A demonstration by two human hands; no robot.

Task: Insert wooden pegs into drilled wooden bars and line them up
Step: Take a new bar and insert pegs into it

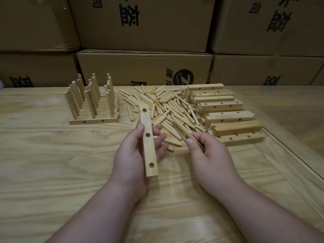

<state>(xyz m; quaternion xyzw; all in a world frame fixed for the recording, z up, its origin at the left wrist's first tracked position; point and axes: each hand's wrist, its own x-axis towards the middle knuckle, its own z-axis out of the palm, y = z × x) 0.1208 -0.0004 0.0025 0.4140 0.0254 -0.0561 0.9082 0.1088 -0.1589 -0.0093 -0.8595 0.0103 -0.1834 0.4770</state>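
Cardboard boxes [143, 23] stacked high fill the back of the shot, and in front of them a pale wooden worktop [52, 163] carries all the work.

Far left, the finished bars [93, 118] stand side by side in a neat row, each with upright pegs seated in its holes; I count several bars deep, though exactly how many is hard to tell. That's the done pile, and it looks to be the smaller share.

Moving right, the left hand [133, 158] holds a bar [148, 141] lengthwise, pointing away from the body, its three holes facing up and all three empty. Fingers curl under it, thumb pressing on the near-left edge: a firm grip, wrist low over the worktop.

Behind and between the hands lies the loose heap of pegs [163, 106], a big scatter, plenty to go.

Now the right hand [208, 155]: its grip is closed on a small bunch of pegs [184, 134], two or three by the look, pinched between thumb and fingers and angled up-left toward the bar. They aren't touching it yet.

Far right, the stack of undrilled-looking and drilled blank bars [226, 109] waits, layered several high, none with pegs.

My read: early to middle of the job, this bar just starting, first peg about to go in.
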